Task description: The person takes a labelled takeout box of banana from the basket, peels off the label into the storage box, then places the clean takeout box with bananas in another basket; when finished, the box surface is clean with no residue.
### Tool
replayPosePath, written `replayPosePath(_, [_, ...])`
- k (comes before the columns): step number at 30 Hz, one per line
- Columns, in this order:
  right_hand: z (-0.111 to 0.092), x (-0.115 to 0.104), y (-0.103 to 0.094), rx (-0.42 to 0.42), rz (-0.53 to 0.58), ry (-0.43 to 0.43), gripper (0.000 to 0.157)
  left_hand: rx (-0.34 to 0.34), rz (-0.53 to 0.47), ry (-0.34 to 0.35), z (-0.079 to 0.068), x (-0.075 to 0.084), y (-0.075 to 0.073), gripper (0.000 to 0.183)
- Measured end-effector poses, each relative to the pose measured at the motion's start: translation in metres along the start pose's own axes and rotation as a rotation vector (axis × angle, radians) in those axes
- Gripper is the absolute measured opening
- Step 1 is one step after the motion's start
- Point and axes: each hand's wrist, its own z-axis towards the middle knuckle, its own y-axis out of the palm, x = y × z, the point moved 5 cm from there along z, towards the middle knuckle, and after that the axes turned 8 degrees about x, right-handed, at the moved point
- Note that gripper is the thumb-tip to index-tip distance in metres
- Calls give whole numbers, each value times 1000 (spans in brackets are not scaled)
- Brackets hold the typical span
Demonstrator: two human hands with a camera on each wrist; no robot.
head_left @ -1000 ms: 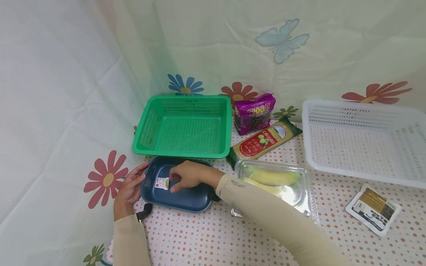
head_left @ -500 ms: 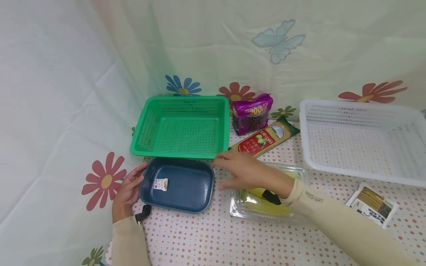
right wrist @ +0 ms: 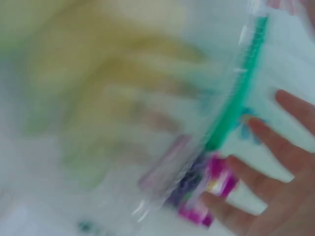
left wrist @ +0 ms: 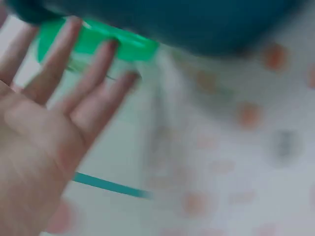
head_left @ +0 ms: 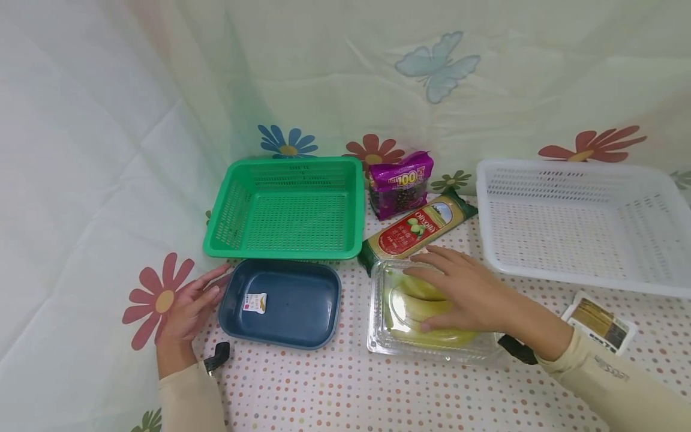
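Observation:
In the head view my left hand (head_left: 186,309) is beside the left end of a dark blue tray (head_left: 297,312), its fingers loosely extended and holding nothing. A small white packet (head_left: 255,303) lies in the tray's left part. My right hand (head_left: 472,294) is spread over a clear plastic clamshell box (head_left: 379,327), covering part of its lid. Yellow bananas (head_left: 415,312) show through the plastic. The right wrist view, blurred, has the right hand's fingers (right wrist: 266,140) straight and apart near the box's edge. Spread fingers (left wrist: 96,76) of the left hand appear under the tray's rim in the left wrist view.
Behind the blue tray stands a green basket (head_left: 302,249). A purple bag (head_left: 400,186) and an Olivoilà pasta pack (head_left: 415,231) lie behind the clear box. To the right are a white basket (head_left: 588,277) and a flat brown-and-white pouch (head_left: 599,324). A curtain closes off the back and left.
My right hand has moved rightward out of the blue tray and over the clear box, leaving the white packet in the tray. The left hand has come slightly away from the tray's rim.

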Motion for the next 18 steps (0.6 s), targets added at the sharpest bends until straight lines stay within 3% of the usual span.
replayPosePath(4, [-18,7,-6,23,-26,27,93,67,433,14,-4,40,14,47])
replayPosePath(8, [-34,14,-11,58,-65,33,93,57,673,74,-7,80,47,47])
replayPosePath(13, [-49,23,-22,133,-90,15,88,16,794,239,-5,107,111,46])
replayPosePath(18, [-63,34,-28,104,-107,96,86,-101,742,373,0,110,184,46])
